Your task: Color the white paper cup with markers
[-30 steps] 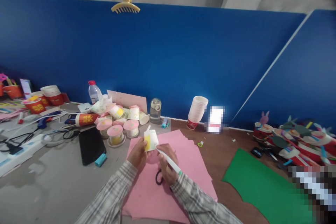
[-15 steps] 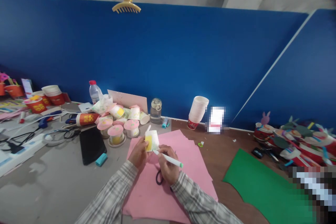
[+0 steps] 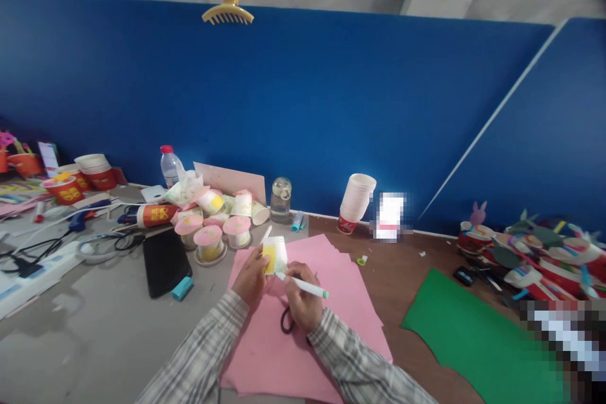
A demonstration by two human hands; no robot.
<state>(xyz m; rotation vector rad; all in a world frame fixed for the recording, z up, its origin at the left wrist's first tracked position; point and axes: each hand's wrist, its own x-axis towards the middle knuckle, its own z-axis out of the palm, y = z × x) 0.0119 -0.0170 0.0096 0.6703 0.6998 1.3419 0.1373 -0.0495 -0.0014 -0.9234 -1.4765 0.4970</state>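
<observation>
My left hand (image 3: 251,276) is closed around a small white and yellow paper cup (image 3: 279,254), tilted above a stack of pink paper (image 3: 348,290). Pinched in my right hand (image 3: 305,300) is a white marker (image 3: 310,287) with a green end. Its tip meets the cup's lower edge, or comes very close to it. Beneath my right hand a dark scissors handle (image 3: 286,320) shows on the pink sheets; the rest of it is hidden. Several cups with pink paper discs, one of them a pink-topped cup (image 3: 209,241), stand behind and left of my hands.
Left of me lie a black phone (image 3: 166,262), a blue marker cap (image 3: 182,288) and a power strip (image 3: 42,278) with cables. At the back stand a glass bottle (image 3: 281,202) and stacked paper cups (image 3: 356,201). Green paper (image 3: 473,334) and a pile of cup crafts (image 3: 544,252) lie right.
The cup in my left hand has turned and shifted very slightly to the right. The marker has moved slightly with my right hand; all else looks the same.
</observation>
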